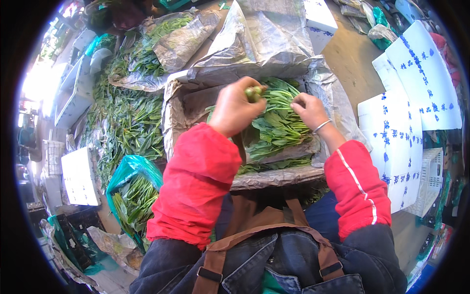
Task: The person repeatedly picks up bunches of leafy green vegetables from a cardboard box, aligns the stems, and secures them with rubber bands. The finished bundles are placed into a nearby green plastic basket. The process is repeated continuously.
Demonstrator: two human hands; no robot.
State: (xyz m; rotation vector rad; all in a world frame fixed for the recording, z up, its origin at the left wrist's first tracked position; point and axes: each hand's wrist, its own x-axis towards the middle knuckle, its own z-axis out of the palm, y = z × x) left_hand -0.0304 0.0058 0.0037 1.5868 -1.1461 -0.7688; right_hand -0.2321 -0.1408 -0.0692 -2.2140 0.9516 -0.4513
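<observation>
My left hand (238, 104) is closed around a bunch of stems (254, 93), their pale cut ends showing above the thumb; leaves show to the side below the fist. It is over a paper-lined box (279, 178). Bundled leafy greens (281, 130) lie in the box's right part, stems mostly pointing right. My right hand (310, 110), with a bangle at the wrist, has curled fingers at the stem ends of the upper greens. Whether it pinches any stem is hidden. Brown paper (257, 40) folds out over the box's far rim.
Loose greens (128, 121) spread on the left, beside a teal plastic bag (137, 163) of greens. White foam boxes (393, 147) with printed writing stand on the right. Another foam box (318, 22) is behind. A dark, unclear shape (117, 16) is at the upper left.
</observation>
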